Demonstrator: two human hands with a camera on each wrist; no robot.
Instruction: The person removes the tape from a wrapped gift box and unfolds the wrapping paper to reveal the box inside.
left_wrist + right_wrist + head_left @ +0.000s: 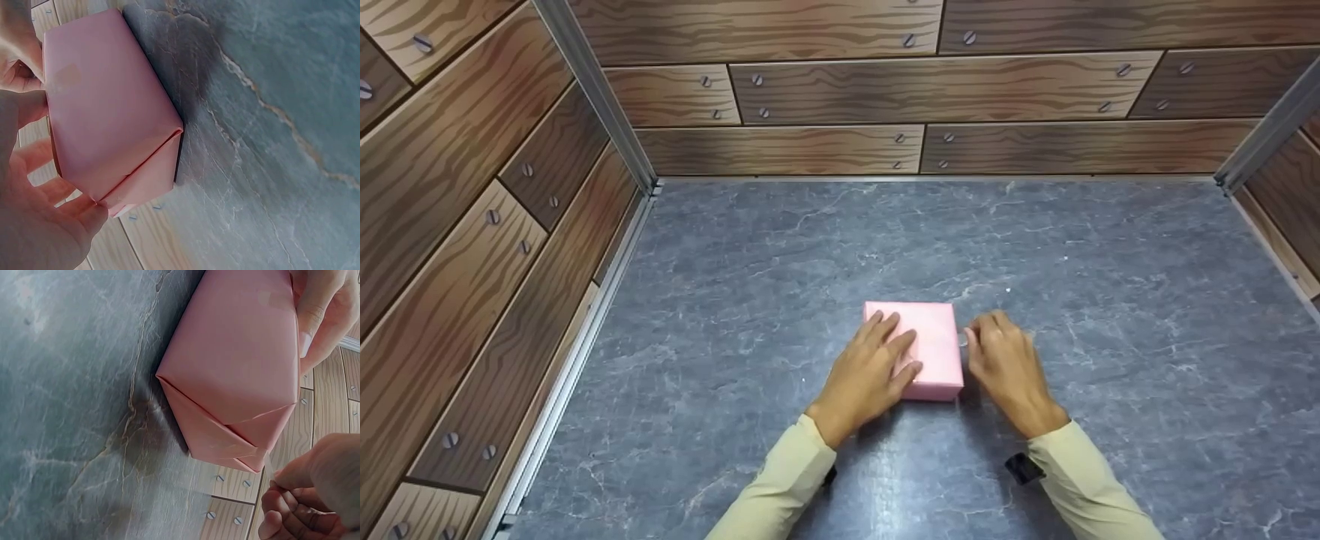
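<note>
left hand (864,371) lies spread on pink box (939,345); right hand (1006,367) pinches clear tape (269,466), seemingly for sealing; next needs careful pressing.

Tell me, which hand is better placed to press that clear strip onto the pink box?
Probably the right hand: it pinches the clear strip at the folded end of the pink box, while the left hand rests on its top.
</note>
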